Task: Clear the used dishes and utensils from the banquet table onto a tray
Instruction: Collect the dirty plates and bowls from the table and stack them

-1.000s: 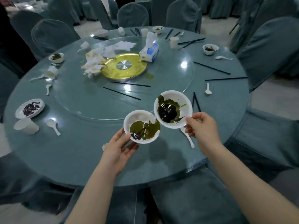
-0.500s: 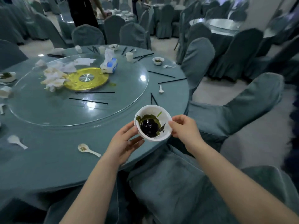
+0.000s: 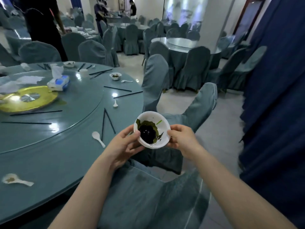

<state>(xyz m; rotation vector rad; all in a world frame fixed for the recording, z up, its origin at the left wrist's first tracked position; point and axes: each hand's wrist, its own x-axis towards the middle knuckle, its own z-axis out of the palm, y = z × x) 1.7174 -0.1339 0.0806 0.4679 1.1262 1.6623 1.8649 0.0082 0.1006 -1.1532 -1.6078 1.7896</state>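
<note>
Since the earlier frame I had carried the bowl (image 3: 152,129) off the table (image 3: 49,154), over a chair (image 3: 148,195). Left hand (image 3: 123,146) and right hand (image 3: 181,139) each gripped its rim, fingers curled. Tilted, its dark residue could spill.

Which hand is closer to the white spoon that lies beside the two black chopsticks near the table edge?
Left. The left hand grips the bowl just right of the white spoon, next to the chopsticks. The right hand holds the bowl's far side, beyond the table edge.
</note>
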